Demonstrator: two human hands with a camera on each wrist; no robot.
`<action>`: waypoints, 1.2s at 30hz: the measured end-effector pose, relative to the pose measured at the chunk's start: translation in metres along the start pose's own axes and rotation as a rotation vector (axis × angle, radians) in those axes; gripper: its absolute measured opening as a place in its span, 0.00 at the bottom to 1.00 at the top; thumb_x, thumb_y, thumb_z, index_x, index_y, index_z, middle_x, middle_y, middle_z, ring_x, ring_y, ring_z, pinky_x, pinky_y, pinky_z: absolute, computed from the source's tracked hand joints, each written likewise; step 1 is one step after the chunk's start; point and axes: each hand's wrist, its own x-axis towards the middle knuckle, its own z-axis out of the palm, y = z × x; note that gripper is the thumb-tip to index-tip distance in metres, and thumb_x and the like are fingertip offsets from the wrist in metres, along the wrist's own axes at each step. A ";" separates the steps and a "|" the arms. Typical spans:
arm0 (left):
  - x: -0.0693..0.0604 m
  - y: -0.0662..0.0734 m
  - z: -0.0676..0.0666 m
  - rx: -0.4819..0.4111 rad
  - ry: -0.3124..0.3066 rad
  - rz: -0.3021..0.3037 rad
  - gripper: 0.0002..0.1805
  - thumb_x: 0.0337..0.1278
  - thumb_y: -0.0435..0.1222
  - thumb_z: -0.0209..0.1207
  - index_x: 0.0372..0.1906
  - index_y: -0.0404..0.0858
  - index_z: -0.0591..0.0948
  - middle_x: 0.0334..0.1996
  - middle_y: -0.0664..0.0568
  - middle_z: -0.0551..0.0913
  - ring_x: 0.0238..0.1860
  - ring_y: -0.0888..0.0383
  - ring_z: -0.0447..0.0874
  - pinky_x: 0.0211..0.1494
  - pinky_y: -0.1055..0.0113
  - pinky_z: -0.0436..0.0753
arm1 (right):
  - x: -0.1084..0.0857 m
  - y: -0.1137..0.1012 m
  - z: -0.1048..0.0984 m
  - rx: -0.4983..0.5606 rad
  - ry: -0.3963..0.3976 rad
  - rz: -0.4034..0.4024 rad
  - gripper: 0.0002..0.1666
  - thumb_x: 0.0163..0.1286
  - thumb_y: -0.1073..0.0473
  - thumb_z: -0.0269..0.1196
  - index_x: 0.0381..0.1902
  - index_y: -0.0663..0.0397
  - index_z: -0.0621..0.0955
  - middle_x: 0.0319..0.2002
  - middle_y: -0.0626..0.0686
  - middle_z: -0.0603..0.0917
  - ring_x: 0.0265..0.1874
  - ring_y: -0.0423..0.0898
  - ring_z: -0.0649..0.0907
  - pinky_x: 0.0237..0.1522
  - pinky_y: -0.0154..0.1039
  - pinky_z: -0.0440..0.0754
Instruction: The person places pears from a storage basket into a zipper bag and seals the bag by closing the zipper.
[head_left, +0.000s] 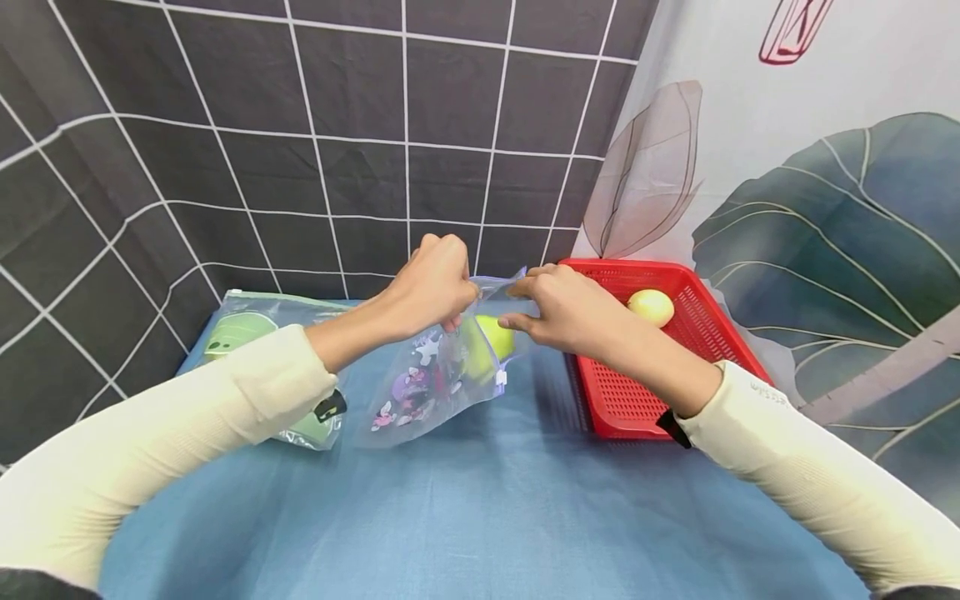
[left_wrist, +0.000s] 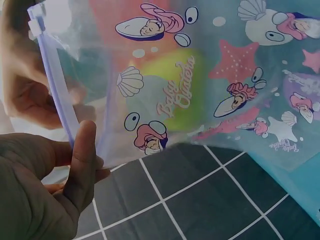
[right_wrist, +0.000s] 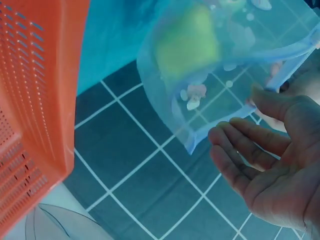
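Observation:
A clear zip bag (head_left: 442, 417) with purple trim and printed cartoon shells hangs tilted over the blue cloth. Inside it lies a yellow-green, fruit-like thing (left_wrist: 185, 85), blurred by the plastic. My left hand (head_left: 431, 287) pinches the bag's rim between thumb and fingers. The mouth of the bag gapes toward my right hand (head_left: 566, 308), whose fingers are loosely extended at the rim; whether they touch the plastic is hard to tell. A white slider (head_left: 501, 379) sits at the near end of the zip.
On the right stands a red perforated basket (head_left: 622, 408) holding a pale yellow, rounded thing (head_left: 651, 307). To the left, partly under my left forearm, lies another clear bag (head_left: 307, 310) with green contents. Dark tiled sheeting (head_left: 360, 175) rises behind the blue cloth (head_left: 450, 517).

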 end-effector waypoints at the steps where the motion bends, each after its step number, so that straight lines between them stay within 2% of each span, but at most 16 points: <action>1: 0.001 0.001 -0.001 0.006 0.005 -0.002 0.20 0.56 0.24 0.52 0.10 0.38 0.78 0.09 0.48 0.82 0.13 0.56 0.89 0.21 0.63 0.88 | -0.001 0.001 -0.001 0.002 0.008 -0.002 0.25 0.73 0.51 0.79 0.58 0.64 0.92 0.53 0.62 0.95 0.53 0.61 0.93 0.55 0.55 0.94; 8: 0.004 0.002 -0.010 0.014 0.067 0.016 0.21 0.57 0.24 0.53 0.09 0.39 0.77 0.09 0.48 0.83 0.12 0.55 0.88 0.21 0.63 0.89 | -0.006 0.014 -0.013 0.010 0.096 -0.004 0.17 0.79 0.55 0.71 0.54 0.63 0.93 0.47 0.61 0.97 0.49 0.60 0.94 0.56 0.58 0.92; 13: 0.006 0.006 -0.017 0.021 0.112 0.003 0.21 0.57 0.25 0.52 0.09 0.38 0.79 0.09 0.48 0.83 0.12 0.56 0.88 0.21 0.64 0.89 | -0.008 0.032 -0.022 0.014 0.097 0.089 0.15 0.81 0.55 0.68 0.53 0.59 0.94 0.45 0.58 0.97 0.47 0.58 0.94 0.55 0.59 0.91; 18: 0.006 0.011 -0.022 0.054 0.136 0.014 0.21 0.59 0.26 0.53 0.10 0.38 0.80 0.09 0.49 0.83 0.12 0.57 0.88 0.21 0.65 0.88 | -0.008 0.055 -0.028 0.039 0.086 0.184 0.15 0.81 0.54 0.68 0.53 0.57 0.94 0.44 0.58 0.97 0.45 0.59 0.94 0.56 0.61 0.90; 24: 0.004 0.011 -0.021 0.067 0.147 0.018 0.22 0.60 0.26 0.55 0.10 0.39 0.78 0.09 0.50 0.83 0.12 0.58 0.88 0.21 0.65 0.87 | -0.005 0.084 -0.030 0.044 0.057 0.268 0.20 0.80 0.52 0.67 0.54 0.64 0.93 0.47 0.63 0.96 0.49 0.64 0.93 0.57 0.64 0.89; 29: 0.002 0.008 -0.019 0.055 0.133 0.008 0.21 0.60 0.26 0.55 0.11 0.39 0.78 0.09 0.50 0.83 0.12 0.57 0.88 0.21 0.64 0.86 | -0.004 0.111 -0.028 0.054 0.032 0.316 0.22 0.78 0.53 0.68 0.54 0.69 0.91 0.49 0.68 0.95 0.53 0.69 0.92 0.60 0.67 0.89; 32: 0.002 0.008 -0.017 0.050 0.121 0.017 0.21 0.58 0.25 0.54 0.10 0.40 0.76 0.08 0.50 0.83 0.12 0.57 0.88 0.21 0.64 0.86 | -0.004 0.128 -0.025 0.048 0.022 0.347 0.21 0.77 0.54 0.69 0.52 0.70 0.91 0.49 0.69 0.95 0.53 0.71 0.91 0.59 0.67 0.88; 36: 0.002 0.009 -0.015 0.056 0.103 0.028 0.23 0.59 0.24 0.52 0.09 0.40 0.76 0.08 0.49 0.83 0.12 0.58 0.88 0.20 0.64 0.86 | -0.005 0.146 -0.024 0.051 -0.022 0.423 0.24 0.74 0.54 0.72 0.55 0.71 0.90 0.53 0.71 0.93 0.57 0.73 0.88 0.60 0.68 0.87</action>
